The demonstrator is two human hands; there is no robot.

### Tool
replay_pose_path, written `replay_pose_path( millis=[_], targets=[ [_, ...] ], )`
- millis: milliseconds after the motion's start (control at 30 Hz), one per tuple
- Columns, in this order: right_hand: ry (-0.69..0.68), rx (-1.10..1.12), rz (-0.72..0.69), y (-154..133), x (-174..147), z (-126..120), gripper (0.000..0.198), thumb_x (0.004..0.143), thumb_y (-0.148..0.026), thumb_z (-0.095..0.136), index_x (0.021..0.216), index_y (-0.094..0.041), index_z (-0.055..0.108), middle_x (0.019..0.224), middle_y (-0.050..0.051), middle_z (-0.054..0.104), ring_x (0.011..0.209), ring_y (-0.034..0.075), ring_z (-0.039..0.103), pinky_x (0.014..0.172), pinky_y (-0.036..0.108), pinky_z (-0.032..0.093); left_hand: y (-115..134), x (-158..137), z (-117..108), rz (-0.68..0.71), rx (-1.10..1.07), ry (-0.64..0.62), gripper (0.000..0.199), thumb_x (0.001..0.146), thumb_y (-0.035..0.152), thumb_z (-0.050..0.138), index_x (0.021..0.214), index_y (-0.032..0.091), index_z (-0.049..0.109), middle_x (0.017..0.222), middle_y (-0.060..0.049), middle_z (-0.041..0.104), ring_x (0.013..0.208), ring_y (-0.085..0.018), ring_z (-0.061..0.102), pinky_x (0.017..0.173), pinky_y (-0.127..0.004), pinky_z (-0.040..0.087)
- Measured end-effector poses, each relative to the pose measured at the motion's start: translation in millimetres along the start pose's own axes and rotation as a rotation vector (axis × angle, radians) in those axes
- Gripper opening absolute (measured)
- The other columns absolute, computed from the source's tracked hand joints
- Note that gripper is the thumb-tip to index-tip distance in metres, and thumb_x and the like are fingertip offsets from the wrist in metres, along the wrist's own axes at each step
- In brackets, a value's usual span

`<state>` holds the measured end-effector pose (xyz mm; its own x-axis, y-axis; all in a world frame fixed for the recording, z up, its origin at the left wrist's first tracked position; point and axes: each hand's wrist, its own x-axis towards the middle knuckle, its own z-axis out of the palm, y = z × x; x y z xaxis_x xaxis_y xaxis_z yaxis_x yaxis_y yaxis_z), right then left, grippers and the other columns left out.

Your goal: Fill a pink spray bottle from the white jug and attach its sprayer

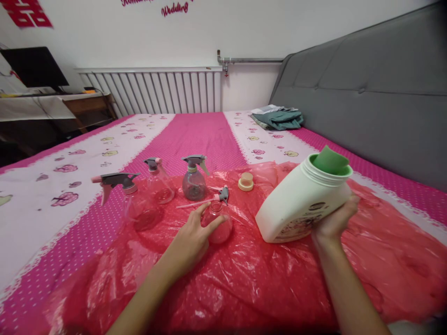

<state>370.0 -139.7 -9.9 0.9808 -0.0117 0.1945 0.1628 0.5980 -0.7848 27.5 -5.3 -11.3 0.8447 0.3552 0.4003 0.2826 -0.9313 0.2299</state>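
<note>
My left hand (195, 232) grips a small clear pink spray bottle (220, 229) without its top, thumb and finger around its neck. The bottle stands on red plastic sheeting (251, 288). Just behind it lies its kind of spray head (223, 193), grey and pink with a thin tube. My right hand (335, 221) holds a large white detergent bottle (293, 202) from the right side. That bottle is uncapped and leans to the right, a green spout (331, 160) showing in its mouth. A cream cap (246, 181) rests on the sheeting between the two bottles.
Two pink spray bottles (141, 209) (160, 186) and a grey spray bottle (194, 184) stand at the left and middle, tops on. Folded clothes (279, 117) lie on the pink bed (200, 135) near the grey headboard (366, 79). A radiator (157, 90) runs along the wall.
</note>
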Motion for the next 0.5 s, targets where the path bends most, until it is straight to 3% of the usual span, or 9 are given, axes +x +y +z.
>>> replay_pose_path(
  millis=[500],
  targets=[
    [-0.013,-0.016,-0.011,0.7,1.4,-0.1,0.058,0.101,-0.078,0.041,0.106,-0.022,0.055,0.094,0.0,0.06,0.086,0.016,0.056,0.074,0.028,0.049,1.1,0.3,-0.4,0.02,0.023,0.014,0.091,0.087,-0.009,0.052,0.163,0.04,0.051,0.174,-0.015,0.038,0.157,-0.04,0.051,0.118,-0.062,0.059]
  ],
)
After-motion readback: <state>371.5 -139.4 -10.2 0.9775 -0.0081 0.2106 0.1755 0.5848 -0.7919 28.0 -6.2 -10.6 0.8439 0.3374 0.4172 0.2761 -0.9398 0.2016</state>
